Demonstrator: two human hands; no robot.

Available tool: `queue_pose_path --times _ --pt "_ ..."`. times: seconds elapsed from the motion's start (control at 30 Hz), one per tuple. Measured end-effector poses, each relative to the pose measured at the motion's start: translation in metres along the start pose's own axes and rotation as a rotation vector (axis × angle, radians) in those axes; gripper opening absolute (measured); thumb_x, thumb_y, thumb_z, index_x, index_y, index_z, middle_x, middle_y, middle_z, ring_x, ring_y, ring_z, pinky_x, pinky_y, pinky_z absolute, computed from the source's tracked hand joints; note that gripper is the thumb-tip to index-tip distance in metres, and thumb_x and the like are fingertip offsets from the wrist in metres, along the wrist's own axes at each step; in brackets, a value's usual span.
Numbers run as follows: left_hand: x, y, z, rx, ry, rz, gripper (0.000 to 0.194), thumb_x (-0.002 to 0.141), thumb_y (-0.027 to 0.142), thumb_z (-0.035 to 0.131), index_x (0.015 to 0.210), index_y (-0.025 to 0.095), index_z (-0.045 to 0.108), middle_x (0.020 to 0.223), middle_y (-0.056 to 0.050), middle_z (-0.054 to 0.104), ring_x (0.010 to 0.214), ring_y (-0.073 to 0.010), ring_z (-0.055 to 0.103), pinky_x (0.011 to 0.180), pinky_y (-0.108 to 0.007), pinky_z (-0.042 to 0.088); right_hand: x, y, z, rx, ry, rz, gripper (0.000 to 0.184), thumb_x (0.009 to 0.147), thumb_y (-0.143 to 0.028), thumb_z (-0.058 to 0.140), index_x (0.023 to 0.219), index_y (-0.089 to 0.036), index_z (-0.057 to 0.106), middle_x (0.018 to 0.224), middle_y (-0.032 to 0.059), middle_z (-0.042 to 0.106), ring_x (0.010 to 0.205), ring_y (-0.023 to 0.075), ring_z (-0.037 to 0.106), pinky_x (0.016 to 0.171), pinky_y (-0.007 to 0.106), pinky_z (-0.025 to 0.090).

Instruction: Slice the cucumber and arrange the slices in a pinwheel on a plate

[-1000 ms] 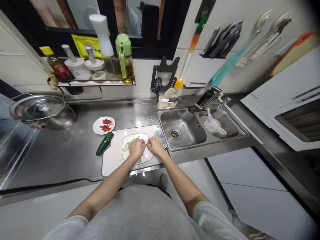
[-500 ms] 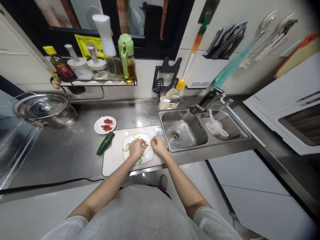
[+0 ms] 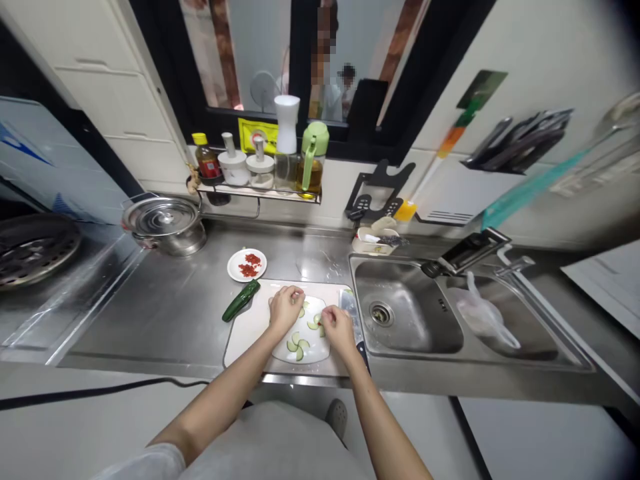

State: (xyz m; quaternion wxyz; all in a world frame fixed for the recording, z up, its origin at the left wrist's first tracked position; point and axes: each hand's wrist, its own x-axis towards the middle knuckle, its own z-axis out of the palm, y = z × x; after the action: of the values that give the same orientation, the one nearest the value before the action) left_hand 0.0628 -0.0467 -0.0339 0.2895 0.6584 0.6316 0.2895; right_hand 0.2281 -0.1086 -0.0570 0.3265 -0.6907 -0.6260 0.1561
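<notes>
A white squarish plate [image 3: 316, 351] lies on a pale cutting board [image 3: 245, 341]. Thin cucumber slices [image 3: 299, 347] are laid on it in pinwheel-like clusters. My left hand [image 3: 286, 309] hovers over the plate's upper left, fingers bent together; whether they hold anything is too small to see. At the plate's right edge, my right hand [image 3: 338, 328] has its fingertips pinched at a cluster of slices, beside a tiny red bit. What is between those fingertips is hidden. Left of the board lies a dark green cucumber piece [image 3: 241, 300], near a small white plate [image 3: 232, 270] bearing chopped red bits [image 3: 249, 266].
A knife [image 3: 349, 305] rests along the board's right side. Beyond it is a double sink [image 3: 407, 300] with a tied plastic bag [image 3: 483, 312]. A lidded steel pot [image 3: 167, 223] stands back left, and bottles fill a wall rack [image 3: 260, 190]. A person shows through the window.
The view has swung left and upward. My left hand has shifted toward the plate's upper left, uncovering a lower cluster of slices. My right hand has come back in to the slices at the right edge.
</notes>
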Motion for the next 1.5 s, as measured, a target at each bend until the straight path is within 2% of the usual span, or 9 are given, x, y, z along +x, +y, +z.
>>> queue_pose_path --times 0.1,0.2,0.37,0.47,0.63,0.9,1.27,1.5 --pt "0.017 -0.018 -0.018 -0.008 0.095 -0.056 0.018 0.083 0.035 0.056 0.09 0.025 0.069 0.089 0.0 0.068 0.086 -0.0164 0.06 0.082 -0.03 0.037 0.003 -0.005 -0.001 0.018 -0.015 -0.003 0.022 0.083 -0.03 0.045 0.076 -0.019 0.063 0.064 0.0025 0.059 0.07 0.0184 0.05 0.066 0.027 0.034" --pt "0.041 -0.046 -0.044 0.022 0.184 -0.153 0.02 0.084 0.036 0.055 0.093 0.026 0.069 0.088 -0.001 0.069 0.087 -0.0176 0.061 0.081 -0.03 0.038 0.003 -0.006 -0.003 0.038 -0.021 0.0 0.026 0.085 -0.033 0.044 0.076 -0.019 0.063 0.065 0.0032 0.06 0.072 0.0193 0.051 0.067 0.028 0.035" --pt "0.088 -0.093 -0.092 0.186 0.23 -0.283 0.023 0.083 0.038 0.054 0.098 0.029 0.069 0.095 -0.001 0.071 0.092 -0.0215 0.062 0.085 -0.035 0.039 -0.004 -0.009 -0.008 0.074 -0.028 0.01 0.03 0.086 -0.04 0.045 0.078 -0.019 0.065 0.067 0.0036 0.061 0.073 0.0202 0.052 0.069 0.03 0.037" --pt "0.11 -0.11 -0.106 0.343 0.166 -0.256 0.024 0.084 0.033 0.051 0.098 0.029 0.07 0.102 -0.005 0.07 0.098 -0.0245 0.061 0.086 -0.037 0.039 -0.011 -0.014 -0.008 0.086 -0.043 0.013 0.031 0.087 -0.042 0.044 0.078 -0.02 0.065 0.067 0.0038 0.061 0.072 0.0203 0.053 0.069 0.03 0.038" --pt "0.132 -0.118 -0.101 0.529 -0.03 -0.097 0.025 0.081 0.029 0.052 0.097 0.029 0.071 0.111 -0.007 0.068 0.105 -0.0267 0.059 0.089 -0.038 0.038 -0.019 -0.02 -0.005 0.096 -0.066 0.051 0.031 0.087 -0.044 0.045 0.077 -0.021 0.065 0.069 0.0044 0.062 0.073 0.0214 0.054 0.068 0.03 0.039" --pt "0.145 -0.123 -0.09 0.568 -0.056 -0.139 0.025 0.081 0.03 0.05 0.092 0.026 0.072 0.106 -0.01 0.068 0.101 -0.0279 0.061 0.088 -0.039 0.039 -0.023 -0.014 -0.012 0.079 -0.063 0.104 0.031 0.087 -0.042 0.044 0.08 -0.021 0.065 0.072 0.0064 0.064 0.074 0.0222 0.055 0.069 0.032 0.04" --pt "0.144 -0.125 -0.08 0.479 0.014 -0.224 0.026 0.084 0.028 0.046 0.089 0.018 0.069 0.103 -0.016 0.068 0.1 -0.0302 0.061 0.088 -0.043 0.039 -0.031 -0.012 -0.009 0.062 -0.06 0.096 0.033 0.088 -0.041 0.041 0.076 -0.021 0.065 0.071 0.0063 0.065 0.072 0.0217 0.055 0.066 0.031 0.04" --pt "0.14 -0.129 -0.083 0.239 0.138 -0.29 0.021 0.081 0.032 0.051 0.087 0.02 0.068 0.104 -0.013 0.069 0.102 -0.0288 0.06 0.086 -0.038 0.04 -0.036 -0.008 -0.01 0.041 -0.042 0.076 0.034 0.088 -0.044 0.041 0.077 -0.021 0.064 0.07 0.0062 0.064 0.072 0.0215 0.055 0.067 0.031 0.04"
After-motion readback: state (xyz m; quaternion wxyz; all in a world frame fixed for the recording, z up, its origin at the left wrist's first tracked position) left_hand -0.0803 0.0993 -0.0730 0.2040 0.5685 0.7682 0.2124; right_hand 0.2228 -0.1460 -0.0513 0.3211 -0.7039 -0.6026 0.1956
